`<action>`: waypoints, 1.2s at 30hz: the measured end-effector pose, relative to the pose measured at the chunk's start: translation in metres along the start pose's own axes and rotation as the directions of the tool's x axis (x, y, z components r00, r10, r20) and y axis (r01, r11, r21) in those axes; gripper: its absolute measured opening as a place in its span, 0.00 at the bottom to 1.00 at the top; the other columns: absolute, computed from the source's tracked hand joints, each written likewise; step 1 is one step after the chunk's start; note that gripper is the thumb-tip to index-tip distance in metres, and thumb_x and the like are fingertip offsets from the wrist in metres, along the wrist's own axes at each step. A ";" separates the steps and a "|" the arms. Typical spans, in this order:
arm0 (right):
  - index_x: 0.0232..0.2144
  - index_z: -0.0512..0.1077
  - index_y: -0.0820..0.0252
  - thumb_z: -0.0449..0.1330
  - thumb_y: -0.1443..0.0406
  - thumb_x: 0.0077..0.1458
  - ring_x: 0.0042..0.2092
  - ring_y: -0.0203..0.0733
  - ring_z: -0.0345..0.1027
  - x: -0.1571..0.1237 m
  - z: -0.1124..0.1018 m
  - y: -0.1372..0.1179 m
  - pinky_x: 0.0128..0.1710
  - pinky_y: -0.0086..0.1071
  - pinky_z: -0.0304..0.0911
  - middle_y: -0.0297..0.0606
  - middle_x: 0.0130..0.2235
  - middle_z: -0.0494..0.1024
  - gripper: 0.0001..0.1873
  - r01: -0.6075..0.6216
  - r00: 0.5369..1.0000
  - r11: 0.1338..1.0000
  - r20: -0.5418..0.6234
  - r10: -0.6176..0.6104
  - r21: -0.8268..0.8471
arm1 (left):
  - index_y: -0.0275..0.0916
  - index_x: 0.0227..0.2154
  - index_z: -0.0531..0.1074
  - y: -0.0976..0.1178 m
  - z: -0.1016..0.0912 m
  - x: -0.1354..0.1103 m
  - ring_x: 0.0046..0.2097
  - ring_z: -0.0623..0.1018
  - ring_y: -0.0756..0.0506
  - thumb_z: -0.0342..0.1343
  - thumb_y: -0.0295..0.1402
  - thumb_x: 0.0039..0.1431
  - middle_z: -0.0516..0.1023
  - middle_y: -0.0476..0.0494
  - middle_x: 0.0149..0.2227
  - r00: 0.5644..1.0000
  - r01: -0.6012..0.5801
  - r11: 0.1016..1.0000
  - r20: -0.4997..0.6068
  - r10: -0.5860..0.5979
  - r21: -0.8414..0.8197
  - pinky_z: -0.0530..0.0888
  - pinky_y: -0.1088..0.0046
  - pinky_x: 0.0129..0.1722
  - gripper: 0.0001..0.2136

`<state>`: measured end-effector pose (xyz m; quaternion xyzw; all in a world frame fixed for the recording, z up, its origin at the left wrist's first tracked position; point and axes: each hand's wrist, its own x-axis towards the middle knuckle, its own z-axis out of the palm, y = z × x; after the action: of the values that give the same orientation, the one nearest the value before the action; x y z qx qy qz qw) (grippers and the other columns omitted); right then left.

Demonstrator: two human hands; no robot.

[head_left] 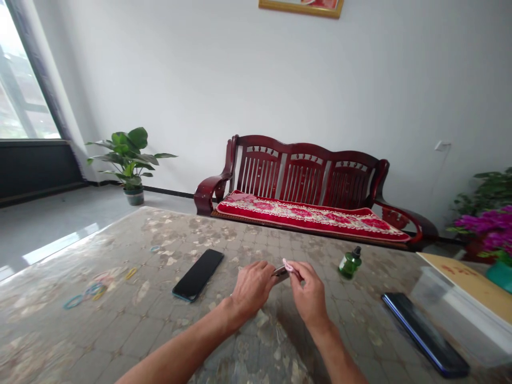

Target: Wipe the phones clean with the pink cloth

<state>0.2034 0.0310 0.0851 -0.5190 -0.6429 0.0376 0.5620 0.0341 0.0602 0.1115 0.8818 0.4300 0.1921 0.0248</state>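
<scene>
1. My left hand and right hand meet over the table. Both are pinched shut on a small item. My fingers cover most of it, so I cannot tell what it is.
2. Only a short dark-grey stretch shows between my thumbs. A pink bit sits at its right end, against my right fingertips.
3. Its long axis runs from hand to hand, with the right end a touch higher. Whether it touches the tabletop I cannot tell.
4. Left of my left hand lies a black phone, screen dark. Its long axis points away from me and slightly to the right.
5. Just beyond my right hand stands a green bottle with a dark cap. Any label on it is too small to read.
6. Right of my right hand, and nearer me, lies a second phone with a blue edge, angled away to the left.
7. Well to the left of my left hand lie loose coloured bands, blurred.
8. Far to the right a yellowish board bears red marks that are too smeared to read. The picture's edge cuts it off.
</scene>
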 end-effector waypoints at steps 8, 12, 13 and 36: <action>0.44 0.77 0.54 0.51 0.69 0.63 0.43 0.41 0.72 0.004 -0.006 -0.006 0.46 0.35 0.68 0.39 0.40 0.79 0.15 0.187 0.982 0.965 0.042 -0.183 -0.182 | 0.41 0.32 0.73 -0.010 0.010 -0.014 0.36 0.76 0.46 0.51 0.33 0.67 0.76 0.48 0.32 0.970 0.069 0.976 -0.215 -0.114 -0.206 0.66 0.74 0.35 0.09; 0.42 0.77 0.54 0.51 0.68 0.63 0.42 0.42 0.72 0.001 -0.003 -0.004 0.45 0.34 0.68 0.39 0.38 0.79 0.15 0.166 0.986 0.967 0.025 -0.164 -0.191 | 0.41 0.32 0.73 -0.014 0.013 -0.017 0.37 0.75 0.45 0.50 0.32 0.67 0.76 0.47 0.32 0.952 0.078 0.957 -0.264 -0.156 -0.281 0.67 0.73 0.36 0.09; 0.43 0.77 0.54 0.51 0.68 0.64 0.42 0.41 0.72 0.001 -0.003 -0.006 0.45 0.34 0.68 0.39 0.39 0.79 0.15 0.170 0.985 0.968 0.018 -0.170 -0.184 | 0.41 0.32 0.73 -0.015 0.013 -0.017 0.37 0.75 0.45 0.50 0.32 0.67 0.76 0.46 0.32 0.950 0.069 0.953 -0.273 -0.154 -0.296 0.67 0.73 0.36 0.09; 0.46 0.77 0.52 0.51 0.68 0.64 0.43 0.42 0.72 0.006 -0.007 -0.016 0.47 0.37 0.69 0.40 0.40 0.79 0.16 0.190 0.980 0.971 -0.032 -0.197 -0.145 | 0.41 0.34 0.74 -0.008 0.028 -0.011 0.36 0.74 0.45 0.50 0.33 0.64 0.75 0.46 0.32 0.906 0.020 0.839 -0.344 -0.245 -0.544 0.70 0.71 0.37 0.08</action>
<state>0.1998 0.0236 0.1018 -0.4930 -0.6785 -0.0749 0.5394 0.0318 0.0605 0.0808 0.7497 0.4174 0.4767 0.1912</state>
